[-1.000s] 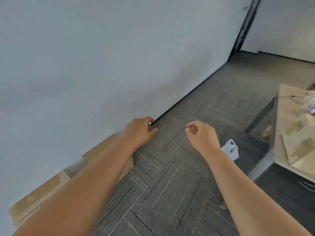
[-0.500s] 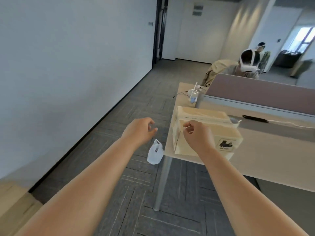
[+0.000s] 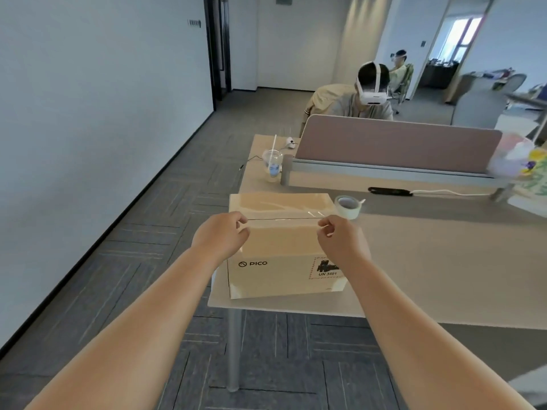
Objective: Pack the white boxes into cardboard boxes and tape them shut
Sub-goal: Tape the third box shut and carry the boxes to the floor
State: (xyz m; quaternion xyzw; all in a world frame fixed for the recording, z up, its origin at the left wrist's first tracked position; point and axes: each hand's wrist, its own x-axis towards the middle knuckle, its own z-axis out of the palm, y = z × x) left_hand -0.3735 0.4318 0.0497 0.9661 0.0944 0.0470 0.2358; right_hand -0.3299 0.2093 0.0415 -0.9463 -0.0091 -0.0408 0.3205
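A closed cardboard box (image 3: 281, 273) sits on the near left corner of a pale table (image 3: 429, 276), right below both hands. The left hand (image 3: 220, 236) is over the box's left end and the right hand (image 3: 342, 242) over its right end, so the box spans the gap between them. On each hand the fingers are curled in with the thumb tip meeting the forefinger, and nothing can be seen pinched between them. Both sets of fingertips are level with the seam across the lid, one at each end of it. Whether they touch the cardboard cannot be told from this view.

The box's long axis runs left to right, roughly along the table's near edge, and the lid seam follows the same line. Its printed long side, with a black logo on the left and a red-bordered label on the right, faces the person. The lid faces up, and shiny clear tape covers its far half.

A roll of tape (image 3: 348, 208) lies flat on the table just beyond the box's far right corner. Farther back a plastic cup (image 3: 273, 165) with a straw stands beside a desk screen (image 3: 393, 143), and a seated person (image 3: 367, 96) wearing a white headset is behind it
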